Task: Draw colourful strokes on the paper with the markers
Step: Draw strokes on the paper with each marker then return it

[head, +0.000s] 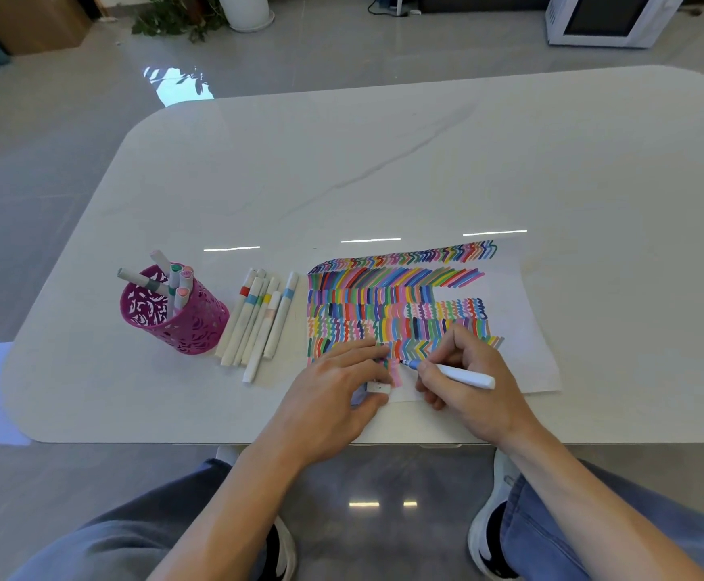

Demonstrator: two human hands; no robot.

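Head view: paper (524,329) lies at the near side of the table (383,161), its near edge close to the table's rim. Rows of coloured strokes cover most of the sheet; the right margin and near right corner are bare. Right hand (473,390) is curled round a white marker (465,376), thumb and fingers clamped near the blue tip, which touches the lowest row of strokes. The marker's back end points right.

Left hand (333,390) rests fingers-straight on the paper's near left part. A small white cap (378,387) shows between thumb and forefinger; pinched or not, cannot tell.

Loose markers (258,320) lie side by side just left of the paper. Pink cut-out holder (174,318) stands beyond them with more markers. Far and right of the sheet is bare tabletop.
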